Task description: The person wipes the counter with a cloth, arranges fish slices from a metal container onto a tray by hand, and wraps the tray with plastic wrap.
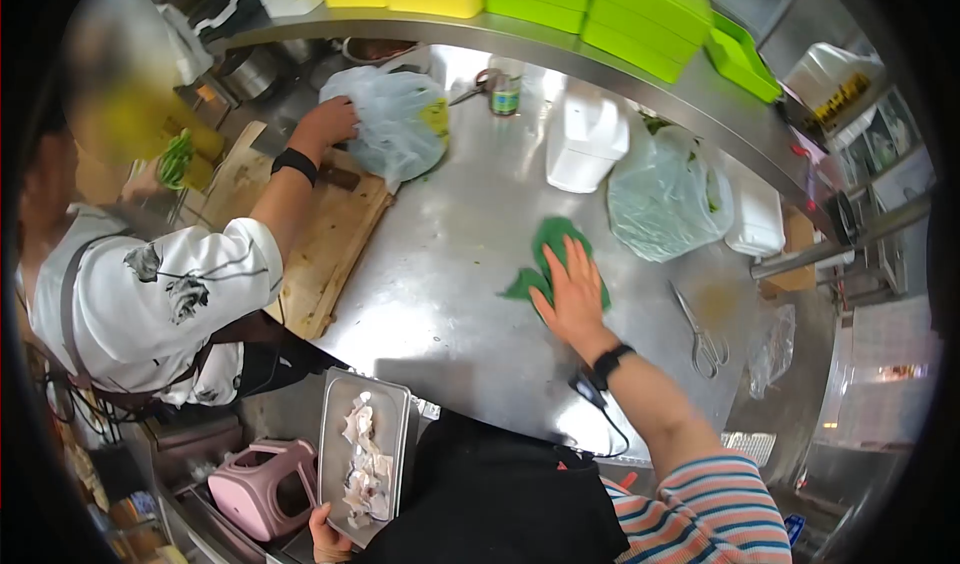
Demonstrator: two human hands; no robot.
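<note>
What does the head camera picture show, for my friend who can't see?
A person's right hand lies spread on a green cloth on a metal table; their left hand holds a tray of pale pieces. Beside them, a co-worker touches a plastic bag.

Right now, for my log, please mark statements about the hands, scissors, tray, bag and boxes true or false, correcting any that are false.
1. The right hand lies on the green cloth. True.
2. The left hand is empty. False: it holds the tray.
3. The silver scissors are in the right hand. False: they lie on the table.
4. The co-worker's hand is at the white bag. True.
5. The green boxes are below the table. False: they sit on the shelf above it.
</note>
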